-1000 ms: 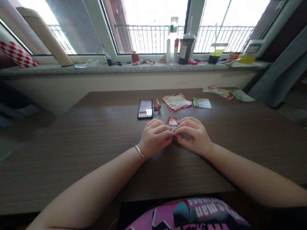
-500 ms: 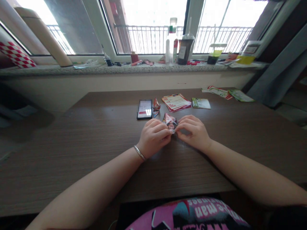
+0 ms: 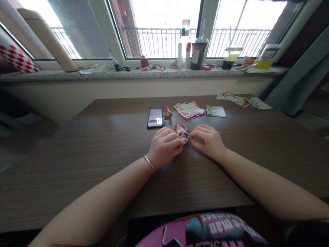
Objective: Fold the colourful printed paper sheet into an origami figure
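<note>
The left hand point(image 3: 166, 145), with a bracelet point(image 3: 149, 163) on its wrist, grasps the left side of a folded paper point(image 3: 181, 129) in its curled fingers. The right hand point(image 3: 208, 141) pinches the right edge of this paper between thumb and finger. The paper is therefore between the two hands, above the table point(image 3: 102, 144). Just beyond the left hand lie a phone point(image 3: 155, 117) and, beside it, a second folded piece point(image 3: 168, 115). Behind the paper there is a stack of sheets point(image 3: 189, 110).

Center of frame: folded paper piece point(image 3: 181, 130) sits slightly further left than a second ago, more of its patterned surface showing between left hand point(image 3: 166, 145) and right hand point(image 3: 208, 141).
</note>
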The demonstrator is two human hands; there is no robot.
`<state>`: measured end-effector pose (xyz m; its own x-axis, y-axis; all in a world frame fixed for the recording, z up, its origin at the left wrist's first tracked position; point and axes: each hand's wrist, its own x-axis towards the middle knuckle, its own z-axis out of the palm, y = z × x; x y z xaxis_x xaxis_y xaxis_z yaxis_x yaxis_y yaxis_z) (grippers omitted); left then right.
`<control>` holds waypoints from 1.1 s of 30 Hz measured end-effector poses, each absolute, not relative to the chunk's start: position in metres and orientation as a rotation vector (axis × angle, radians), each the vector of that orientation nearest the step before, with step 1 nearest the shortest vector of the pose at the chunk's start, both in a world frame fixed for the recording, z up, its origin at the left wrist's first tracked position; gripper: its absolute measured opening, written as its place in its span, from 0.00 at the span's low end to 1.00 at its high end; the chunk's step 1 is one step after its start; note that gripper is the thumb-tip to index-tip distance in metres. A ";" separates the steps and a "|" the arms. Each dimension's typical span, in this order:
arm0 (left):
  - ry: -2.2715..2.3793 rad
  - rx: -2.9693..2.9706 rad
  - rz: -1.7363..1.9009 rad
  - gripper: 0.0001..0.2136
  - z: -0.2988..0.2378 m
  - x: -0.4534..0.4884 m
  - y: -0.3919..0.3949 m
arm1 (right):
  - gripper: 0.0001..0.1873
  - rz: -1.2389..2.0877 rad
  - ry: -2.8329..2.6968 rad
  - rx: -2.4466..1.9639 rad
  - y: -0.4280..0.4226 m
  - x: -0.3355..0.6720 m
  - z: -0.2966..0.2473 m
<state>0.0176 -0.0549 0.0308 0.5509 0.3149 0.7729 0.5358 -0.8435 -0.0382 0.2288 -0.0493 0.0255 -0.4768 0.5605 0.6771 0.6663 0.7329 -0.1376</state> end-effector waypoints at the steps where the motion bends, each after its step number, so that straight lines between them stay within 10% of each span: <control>1: -0.708 -2.519 -1.174 0.04 0.031 0.018 -0.055 | 0.04 -0.193 -2.204 -0.927 -0.049 0.229 0.025; 33: -0.761 -2.565 -1.086 0.02 0.029 0.011 -0.049 | 0.04 -0.226 -2.239 -1.002 -0.051 0.228 0.024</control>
<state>0.0113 -0.0492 0.0290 0.5848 0.3665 0.7236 0.5553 -0.8312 -0.0277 0.2284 -0.0515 0.0242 -0.4845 0.6003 0.6364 0.7155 0.6905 -0.1067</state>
